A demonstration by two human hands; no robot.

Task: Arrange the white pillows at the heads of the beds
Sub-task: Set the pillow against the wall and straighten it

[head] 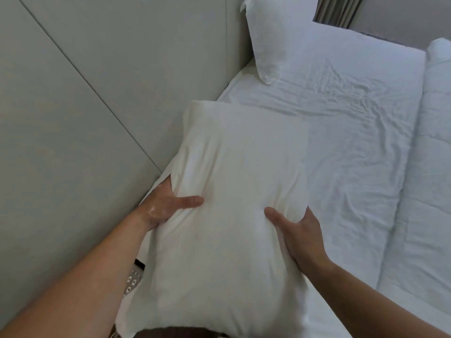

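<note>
I hold a white pillow [231,172] with both hands over the near head corner of the bed [341,132]. My left hand [168,206] grips its left edge with the thumb pressed into the fabric. My right hand [297,230] grips its right side the same way. The pillow's far end lies close to the pale headboard wall [97,93]. A second white pillow [271,37] leans upright against the headboard at the far end of the bed. The sheet between the two pillows is wrinkled.
A folded white duvet [434,167] runs along the right side of the mattress. A control panel with buttons [133,280] shows beside the bed under my left forearm. Grey curtains [339,11] hang at the top right.
</note>
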